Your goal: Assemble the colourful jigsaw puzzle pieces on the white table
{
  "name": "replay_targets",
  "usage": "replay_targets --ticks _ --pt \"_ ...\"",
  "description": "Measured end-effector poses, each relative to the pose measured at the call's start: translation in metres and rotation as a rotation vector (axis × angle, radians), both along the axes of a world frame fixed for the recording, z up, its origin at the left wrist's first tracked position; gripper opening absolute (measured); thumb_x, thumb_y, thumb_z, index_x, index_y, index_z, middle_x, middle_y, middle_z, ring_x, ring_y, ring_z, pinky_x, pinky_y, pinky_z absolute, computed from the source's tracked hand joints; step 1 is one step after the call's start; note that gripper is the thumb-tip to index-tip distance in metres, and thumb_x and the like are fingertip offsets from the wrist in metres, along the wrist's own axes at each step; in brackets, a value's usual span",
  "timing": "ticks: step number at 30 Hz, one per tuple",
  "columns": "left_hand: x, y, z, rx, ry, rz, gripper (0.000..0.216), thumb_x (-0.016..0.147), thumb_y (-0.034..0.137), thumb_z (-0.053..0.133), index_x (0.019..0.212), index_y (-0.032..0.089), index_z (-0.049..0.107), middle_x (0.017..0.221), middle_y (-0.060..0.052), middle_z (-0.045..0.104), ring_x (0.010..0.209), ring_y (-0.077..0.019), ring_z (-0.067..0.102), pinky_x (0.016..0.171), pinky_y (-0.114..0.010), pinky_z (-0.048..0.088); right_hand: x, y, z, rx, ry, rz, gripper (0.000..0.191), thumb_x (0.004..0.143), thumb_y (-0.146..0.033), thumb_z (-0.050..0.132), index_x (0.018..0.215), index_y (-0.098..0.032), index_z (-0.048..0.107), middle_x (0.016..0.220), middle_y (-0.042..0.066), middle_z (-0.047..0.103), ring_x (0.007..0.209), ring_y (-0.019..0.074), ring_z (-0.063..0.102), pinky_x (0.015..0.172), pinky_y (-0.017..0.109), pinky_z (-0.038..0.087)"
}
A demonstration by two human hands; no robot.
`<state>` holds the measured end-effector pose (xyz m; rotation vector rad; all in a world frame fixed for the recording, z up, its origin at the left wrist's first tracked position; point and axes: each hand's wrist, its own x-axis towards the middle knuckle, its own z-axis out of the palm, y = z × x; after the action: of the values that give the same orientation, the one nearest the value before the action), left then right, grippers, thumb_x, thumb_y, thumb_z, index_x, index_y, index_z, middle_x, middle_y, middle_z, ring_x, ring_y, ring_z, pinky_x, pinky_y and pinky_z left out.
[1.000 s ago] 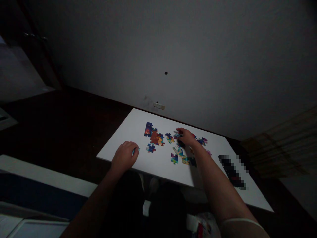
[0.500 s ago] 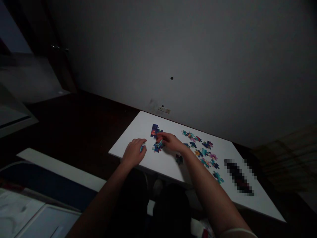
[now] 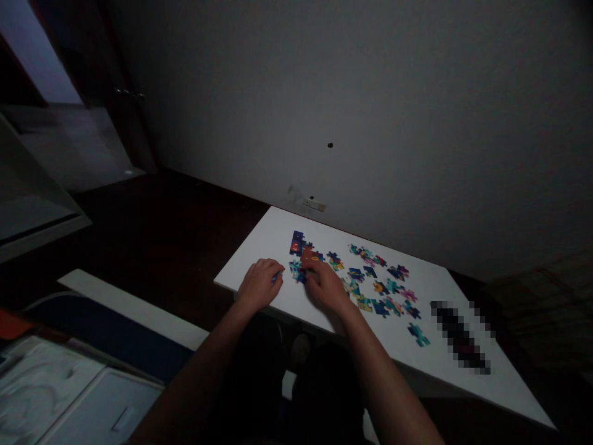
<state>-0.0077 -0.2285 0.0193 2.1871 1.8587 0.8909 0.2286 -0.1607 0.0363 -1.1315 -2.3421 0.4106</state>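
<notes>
My left hand rests near the front edge of a white board, its fingers shut on a small blue jigsaw piece. My right hand curls over a joined group of jigsaw pieces, its fingertips on a light blue piece. Part of that group lies hidden under my fingers. Several loose colourful pieces are scattered to the right of my right hand.
A pixelated dark strip lies on the board's right side. The board sits on a dark table against a grey wall with a small wall plate. A pale box stands at the lower left.
My right hand has moved left from the loose pieces to the joined group, and both hands now sit close together. My view has turned, showing more of the loose pieces.
</notes>
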Motion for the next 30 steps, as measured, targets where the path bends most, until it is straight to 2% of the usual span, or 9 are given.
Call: replay_targets --ticks 5,9,13,21,30 --pt "0.015 0.012 0.013 -0.006 0.043 0.03 0.029 0.101 0.029 0.055 0.124 0.026 0.074 0.131 -0.01 0.074 0.124 -0.0323 0.062 0.103 -0.05 0.047 0.003 -0.046 -0.02 0.05 -0.106 -0.027 0.041 0.102 -0.029 0.058 0.14 -0.022 0.071 0.15 0.014 0.066 0.141 0.0323 0.055 0.12 0.051 0.044" --pt "0.035 0.033 0.021 -0.039 0.105 -0.03 0.029 0.103 0.037 0.058 0.123 0.025 0.074 0.13 -0.012 0.075 0.122 -0.034 0.063 0.1 -0.049 0.047 0.001 -0.053 -0.026 0.034 -0.086 -0.063 0.04 0.103 -0.028 0.058 0.141 -0.025 0.071 0.153 0.011 0.064 0.142 0.0318 0.053 0.119 0.052 0.044" --pt "0.044 0.05 0.017 -0.093 0.15 -0.068 0.03 0.099 0.044 0.065 0.12 0.025 0.076 0.127 -0.013 0.076 0.118 -0.035 0.066 0.096 -0.047 0.049 0.003 -0.053 -0.023 0.02 -0.059 -0.111 0.035 0.1 -0.026 0.06 0.132 -0.026 0.074 0.147 0.009 0.068 0.137 0.0322 0.056 0.117 0.051 0.045" --pt "0.028 0.056 0.01 -0.104 0.131 -0.078 0.039 0.098 0.05 0.067 0.127 0.025 0.074 0.125 -0.011 0.077 0.115 -0.032 0.067 0.096 -0.043 0.051 0.005 -0.052 -0.025 0.019 -0.049 -0.182 0.024 0.1 -0.027 0.06 0.118 -0.025 0.077 0.138 0.009 0.073 0.132 0.0324 0.059 0.115 0.048 0.044" --pt "0.012 0.077 0.0 -0.086 0.051 -0.131 0.047 0.094 0.041 0.071 0.138 0.023 0.069 0.137 -0.012 0.074 0.123 -0.0308 0.067 0.108 -0.043 0.052 0.006 -0.054 -0.025 0.035 -0.039 -0.195 0.024 0.1 -0.026 0.062 0.119 -0.022 0.076 0.138 0.01 0.073 0.13 0.0303 0.059 0.111 0.046 0.044"
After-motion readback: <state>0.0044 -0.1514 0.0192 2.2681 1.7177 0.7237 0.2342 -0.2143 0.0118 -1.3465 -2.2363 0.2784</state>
